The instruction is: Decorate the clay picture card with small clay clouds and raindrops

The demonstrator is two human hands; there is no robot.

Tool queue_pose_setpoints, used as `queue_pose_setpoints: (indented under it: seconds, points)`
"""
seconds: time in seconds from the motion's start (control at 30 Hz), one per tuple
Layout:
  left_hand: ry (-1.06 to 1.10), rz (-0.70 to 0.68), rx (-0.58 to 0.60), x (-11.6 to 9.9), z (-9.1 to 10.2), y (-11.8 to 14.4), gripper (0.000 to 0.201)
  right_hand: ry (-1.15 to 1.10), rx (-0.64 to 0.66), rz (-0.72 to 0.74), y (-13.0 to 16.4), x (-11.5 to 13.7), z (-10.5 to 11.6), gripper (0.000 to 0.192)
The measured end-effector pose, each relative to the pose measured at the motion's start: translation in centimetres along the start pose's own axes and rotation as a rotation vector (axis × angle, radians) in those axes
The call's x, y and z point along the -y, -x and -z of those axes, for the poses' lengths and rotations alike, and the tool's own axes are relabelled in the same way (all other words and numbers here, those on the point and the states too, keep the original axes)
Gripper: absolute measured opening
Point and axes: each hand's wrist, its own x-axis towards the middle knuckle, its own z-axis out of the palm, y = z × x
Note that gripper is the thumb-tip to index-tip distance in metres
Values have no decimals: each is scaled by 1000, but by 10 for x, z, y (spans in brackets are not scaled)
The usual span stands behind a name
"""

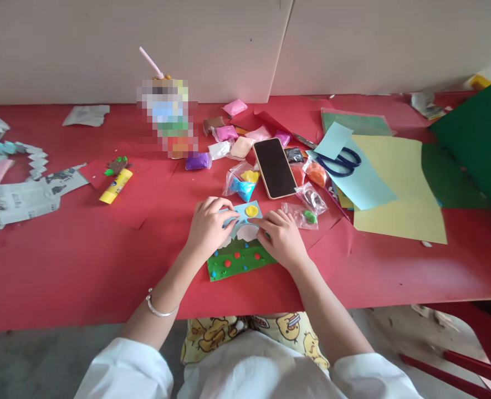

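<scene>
Low in the frame's centre on the red desk point(83, 266), both the left hand point(207, 226) and right hand point(282, 238) pressed flat, fingers loosely curled, grasping nothing, on a light, soft, easily dented clay picture point(239, 244); best lifted by bare card edges.

Even, soft daylight; no hard shadows on the red table point(62, 277). Faint sheen on the dark phone screen point(275, 167). Centre sharp. Wide-angle bowing at left and right edges. One patch on the cup point(168, 119) is pixelated.
</scene>
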Motion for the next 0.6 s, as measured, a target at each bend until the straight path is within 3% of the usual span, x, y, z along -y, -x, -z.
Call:
queue_pose_setpoints:
  seconds: [0.2, 0.6]
  points:
    - [-9, -16, 46, -2, -1, 0, 16, 47, 56, 49, 0, -1, -4, 34]
    - [-14, -30, 87, -3, -5, 3, 16, -19, 32, 22, 0, -1, 0, 34]
